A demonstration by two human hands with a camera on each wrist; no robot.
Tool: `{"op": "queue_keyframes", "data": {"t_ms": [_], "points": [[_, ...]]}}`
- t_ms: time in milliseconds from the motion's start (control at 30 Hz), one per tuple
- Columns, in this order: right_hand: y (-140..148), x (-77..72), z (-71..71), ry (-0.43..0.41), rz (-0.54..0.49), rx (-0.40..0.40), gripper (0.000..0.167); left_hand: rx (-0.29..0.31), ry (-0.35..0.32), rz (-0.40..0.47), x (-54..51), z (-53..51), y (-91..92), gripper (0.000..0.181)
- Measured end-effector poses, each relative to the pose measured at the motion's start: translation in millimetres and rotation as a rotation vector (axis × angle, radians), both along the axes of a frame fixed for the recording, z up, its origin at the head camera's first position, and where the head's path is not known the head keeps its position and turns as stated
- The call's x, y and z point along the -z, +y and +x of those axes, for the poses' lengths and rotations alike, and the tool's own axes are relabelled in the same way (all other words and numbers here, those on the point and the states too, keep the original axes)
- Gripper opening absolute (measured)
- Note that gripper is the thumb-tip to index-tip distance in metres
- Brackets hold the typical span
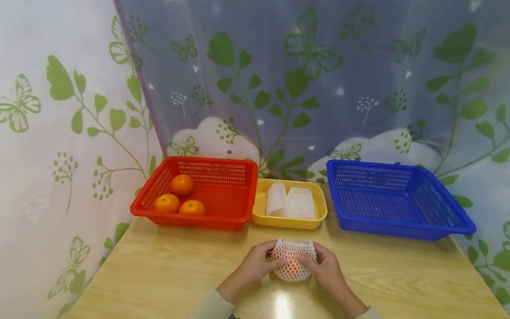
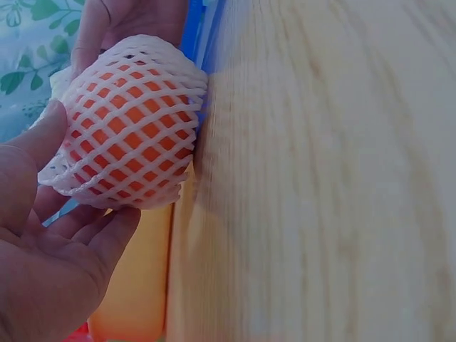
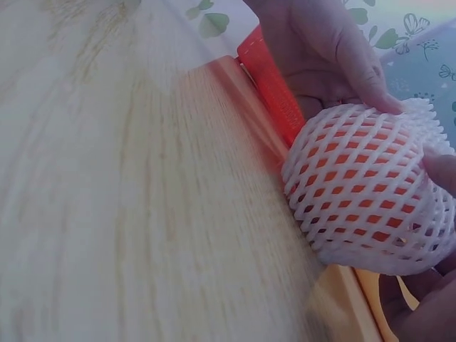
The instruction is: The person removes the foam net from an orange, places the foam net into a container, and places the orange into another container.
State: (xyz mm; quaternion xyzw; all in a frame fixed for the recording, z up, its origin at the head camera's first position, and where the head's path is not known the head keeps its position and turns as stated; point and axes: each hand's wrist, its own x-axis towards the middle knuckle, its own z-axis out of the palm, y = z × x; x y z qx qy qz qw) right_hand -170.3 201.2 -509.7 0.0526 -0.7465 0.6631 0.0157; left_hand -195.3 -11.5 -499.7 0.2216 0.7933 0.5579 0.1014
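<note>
Between both hands is an orange (image 2: 133, 132) inside a white foam net sleeve (image 1: 292, 273), near the front middle of the table. My left hand (image 1: 259, 264) grips the sleeve's left side, its thumb on the near face. From the right, my right hand (image 1: 326, 267) holds the same sleeve with its thumb across the front. In the right wrist view the net (image 3: 356, 185) is stretched over the fruit, its upper rim standing loose beyond it. The fingers behind the sleeve are partly hidden.
Three oranges (image 1: 167, 203) lie in a red basket (image 1: 223, 223) at the back left. A small yellow tray (image 1: 287, 223) in the middle holds more white foam sleeves (image 1: 300, 202). At the back right stands a blue basket (image 1: 402, 228). A patterned curtain (image 1: 255, 88) hangs behind.
</note>
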Motion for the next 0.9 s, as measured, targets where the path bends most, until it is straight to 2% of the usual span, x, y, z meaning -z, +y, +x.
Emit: {"op": "queue_keyframes", "data": {"t_ms": [100, 267, 367, 500, 667, 900], "points": [[0.4, 3.2, 0.9, -0.007, 0.007, -0.019, 0.037, -0.018, 0.030, 0.001, 1.9, 1.4, 0.2, 0.046], [0.9, 4.0, 0.8, -0.013, 0.061, -0.048, 0.037, -0.105, 0.114, 0.018, 2.7, 1.9, 4.0, 0.033], [1.4, 2.6, 0.8, -0.015, 0.083, -0.042, 0.035, -0.133, 0.125, 0.031, 1.6, 2.6, 7.5, 0.031], [-0.6, 1.3, 0.7, -0.020, 0.087, -0.034, 0.035, -0.131, 0.111, 0.052, 1.2, 1.8, 9.1, 0.030], [-2.6, 1.4, 1.4, -0.046, 0.075, -0.027, 0.036, -0.098, 0.054, 0.075, 1.4, 0.7, 8.3, 0.032], [-2.3, 1.4, 0.6, -0.053, 0.057, -0.011, 0.033, -0.069, -0.005, 0.044, -1.0, -0.1, 6.7, 0.043]]}}
